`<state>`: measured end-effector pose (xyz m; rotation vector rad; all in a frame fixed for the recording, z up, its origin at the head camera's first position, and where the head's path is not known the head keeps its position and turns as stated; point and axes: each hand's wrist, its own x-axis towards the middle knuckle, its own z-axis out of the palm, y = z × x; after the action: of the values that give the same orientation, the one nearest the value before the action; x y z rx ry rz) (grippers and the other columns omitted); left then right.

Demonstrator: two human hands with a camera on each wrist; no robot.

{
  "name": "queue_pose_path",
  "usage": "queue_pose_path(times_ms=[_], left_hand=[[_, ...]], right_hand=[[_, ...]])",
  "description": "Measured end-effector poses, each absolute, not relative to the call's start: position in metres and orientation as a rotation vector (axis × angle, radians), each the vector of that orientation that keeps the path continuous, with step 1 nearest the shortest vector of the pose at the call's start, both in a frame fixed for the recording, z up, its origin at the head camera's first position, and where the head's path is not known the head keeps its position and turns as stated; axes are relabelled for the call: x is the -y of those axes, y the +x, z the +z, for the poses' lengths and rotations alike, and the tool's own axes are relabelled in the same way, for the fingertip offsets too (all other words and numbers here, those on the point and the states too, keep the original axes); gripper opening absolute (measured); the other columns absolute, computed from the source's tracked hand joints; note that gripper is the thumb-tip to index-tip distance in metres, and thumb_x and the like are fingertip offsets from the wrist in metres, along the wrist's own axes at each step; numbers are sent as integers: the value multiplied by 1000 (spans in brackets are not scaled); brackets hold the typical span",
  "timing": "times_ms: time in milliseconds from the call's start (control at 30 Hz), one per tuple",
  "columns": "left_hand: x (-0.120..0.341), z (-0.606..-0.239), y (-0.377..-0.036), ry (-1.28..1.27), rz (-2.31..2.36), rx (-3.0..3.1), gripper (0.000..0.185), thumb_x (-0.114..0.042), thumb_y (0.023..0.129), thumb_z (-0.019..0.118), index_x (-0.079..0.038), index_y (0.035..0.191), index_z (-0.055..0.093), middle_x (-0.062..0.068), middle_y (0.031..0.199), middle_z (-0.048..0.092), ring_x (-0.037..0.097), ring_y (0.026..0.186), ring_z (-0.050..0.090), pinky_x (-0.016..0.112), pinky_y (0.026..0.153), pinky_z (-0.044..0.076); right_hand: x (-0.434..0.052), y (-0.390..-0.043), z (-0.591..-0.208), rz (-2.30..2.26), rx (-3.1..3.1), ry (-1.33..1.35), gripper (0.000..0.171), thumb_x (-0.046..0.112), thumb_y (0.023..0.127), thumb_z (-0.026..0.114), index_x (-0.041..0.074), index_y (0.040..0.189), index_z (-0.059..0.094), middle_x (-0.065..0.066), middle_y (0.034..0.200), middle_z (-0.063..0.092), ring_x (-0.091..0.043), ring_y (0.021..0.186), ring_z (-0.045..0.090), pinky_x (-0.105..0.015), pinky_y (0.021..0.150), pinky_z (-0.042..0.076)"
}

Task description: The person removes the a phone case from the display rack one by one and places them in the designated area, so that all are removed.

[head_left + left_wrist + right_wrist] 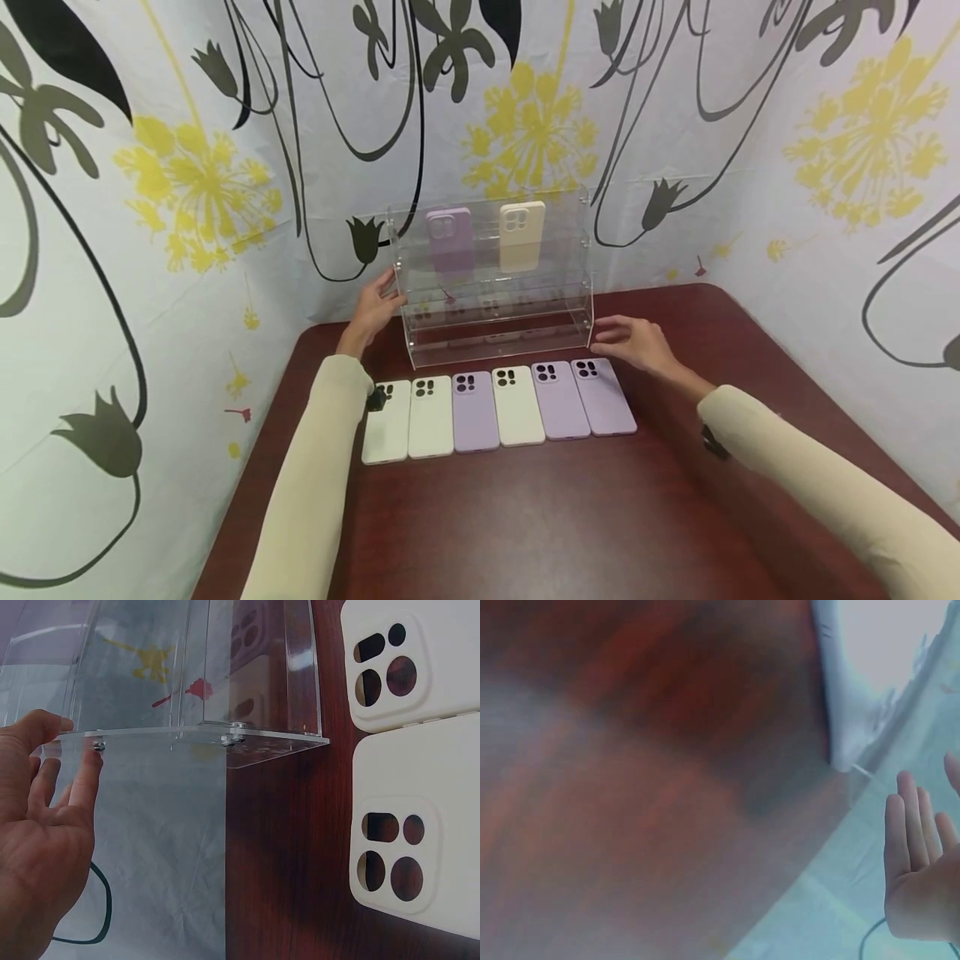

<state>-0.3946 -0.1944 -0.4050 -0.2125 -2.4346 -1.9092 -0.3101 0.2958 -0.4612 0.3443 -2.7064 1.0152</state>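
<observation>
A clear acrylic display stand (495,321) with stepped shelves stands on the table. My left hand (375,307) grips its left side panel; in the left wrist view the thumb (41,727) lies over the panel's edge, with the fingers on the outer face by a metal bolt (98,745). At the stand's lower right corner is my right hand (633,340), its fingers straight in the right wrist view. High on the stand lean a purple phone case (452,250) and a cream phone case (521,246).
Several phone cases lie in a row before the stand, among them a white case (431,425), a purple case (476,421) and a purple case at the right end (609,404). Patterned cloth (345,150) hangs behind and beside the dark red table (525,517).
</observation>
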Motion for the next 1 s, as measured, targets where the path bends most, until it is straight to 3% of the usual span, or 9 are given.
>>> queue_pose_path(times_ms=[133,300,467,767,1000], left_hand=[[196,-407,-395,-209,-1891,2445,75,2,98,60,-16,165,30,7,168,31,35,149,38,44,120,39],[197,-407,-394,-208,-1870,2454,74,0,99,60,-16,165,30,6,168,32,35,149,39,45,120,39],[197,-406,-392,-212,-1872,2443,74,2,98,60,-15,164,31,8,168,33,37,148,40,46,119,41],[197,-406,-395,-222,-1889,2444,75,5,99,59,-15,165,30,9,169,30,37,149,39,46,120,39],[197,-409,-398,-238,-1900,2421,76,6,97,59,-14,164,30,10,168,32,37,147,41,45,118,41]], right_hand=[[-284,-320,-448,1053,2652,408,55,24,84,89,6,133,70,-11,105,79,-28,94,78,-19,71,56],[-272,-332,-432,1103,2613,462,56,25,86,87,10,136,69,-13,109,79,-29,95,77,-16,67,54],[-261,-343,-419,1192,2578,487,58,25,87,87,10,139,66,-16,112,77,-31,93,77,-19,63,57],[-249,-361,-396,1203,2556,467,55,20,87,86,12,138,67,-14,114,77,-31,94,77,-36,77,64],[-243,-375,-380,1174,2526,488,54,20,89,84,9,139,66,-18,116,76,-32,95,77,-41,82,64]])
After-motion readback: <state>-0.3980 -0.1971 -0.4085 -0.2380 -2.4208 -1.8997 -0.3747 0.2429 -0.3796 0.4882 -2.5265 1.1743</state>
